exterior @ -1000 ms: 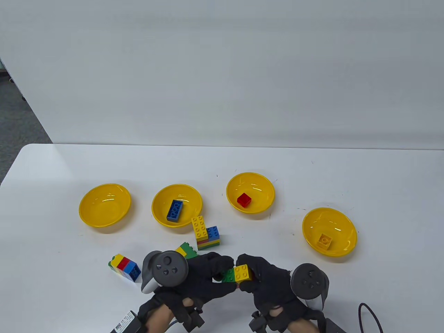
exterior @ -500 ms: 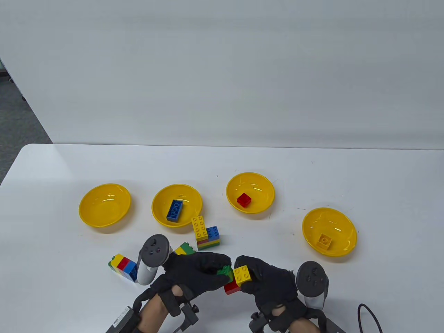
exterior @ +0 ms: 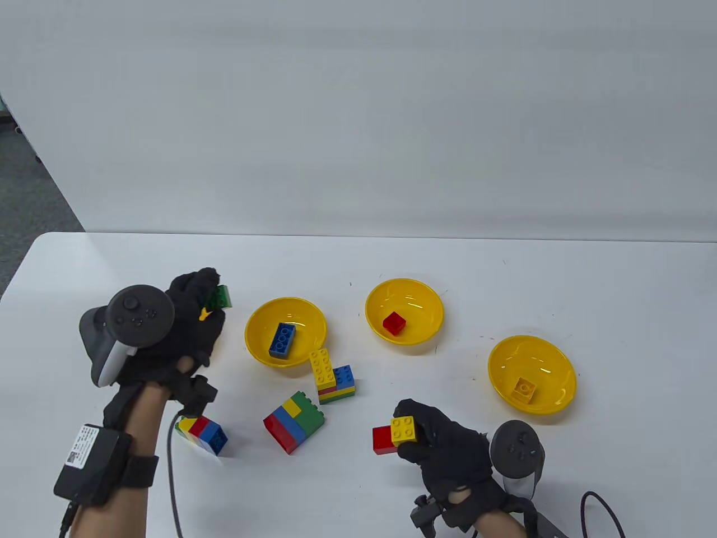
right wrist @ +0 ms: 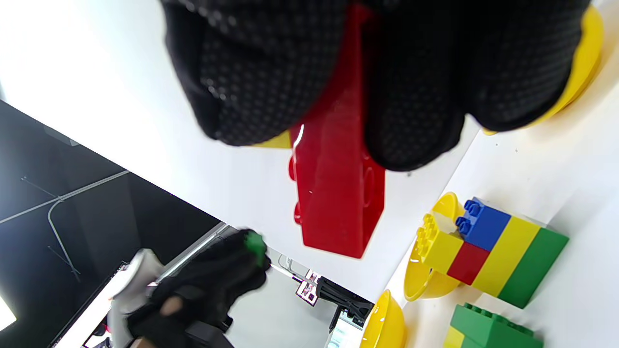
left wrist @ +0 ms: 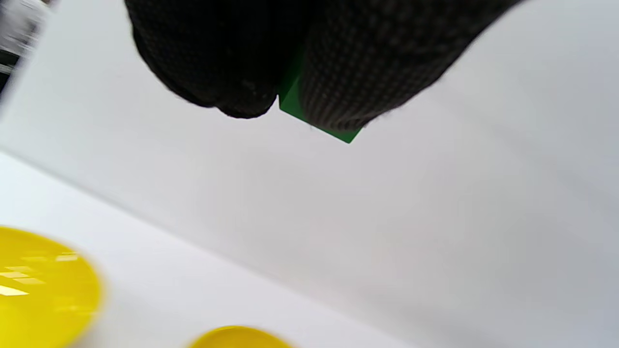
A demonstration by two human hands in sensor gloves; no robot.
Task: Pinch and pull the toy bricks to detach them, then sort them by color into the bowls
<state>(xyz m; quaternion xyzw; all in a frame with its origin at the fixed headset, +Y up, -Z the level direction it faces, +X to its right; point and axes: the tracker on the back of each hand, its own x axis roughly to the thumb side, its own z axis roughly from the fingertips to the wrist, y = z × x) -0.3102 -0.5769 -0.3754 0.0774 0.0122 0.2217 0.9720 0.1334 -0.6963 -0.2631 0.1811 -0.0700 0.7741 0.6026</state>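
Observation:
My left hand [exterior: 212, 291] is raised at the left and pinches a small green brick [exterior: 220, 297]. It covers the spot where the leftmost yellow bowl stands. The left wrist view shows that green brick [left wrist: 290, 99] wedged between two gloved fingers, with a yellow bowl [left wrist: 43, 285] below. My right hand [exterior: 411, 434] hovers low near the front of the table, gripping a yellow brick [exterior: 404, 430] still joined to a red brick [exterior: 382, 439]. In the right wrist view the red brick [right wrist: 338, 203] juts out between the fingers.
One bowl [exterior: 313, 314] holds a blue brick, another bowl [exterior: 428, 302] a red one, the right bowl [exterior: 554, 358] an orange-yellow one. Mixed stacks lie at the centre [exterior: 333, 378], front centre [exterior: 294, 420] and front left [exterior: 203, 432]. A cable lies front right.
The green brick has come off the yellow-red pair. My left hand carried it up and left to the leftmost bowl, uncovering the front-centre block. The right hand barely moved.

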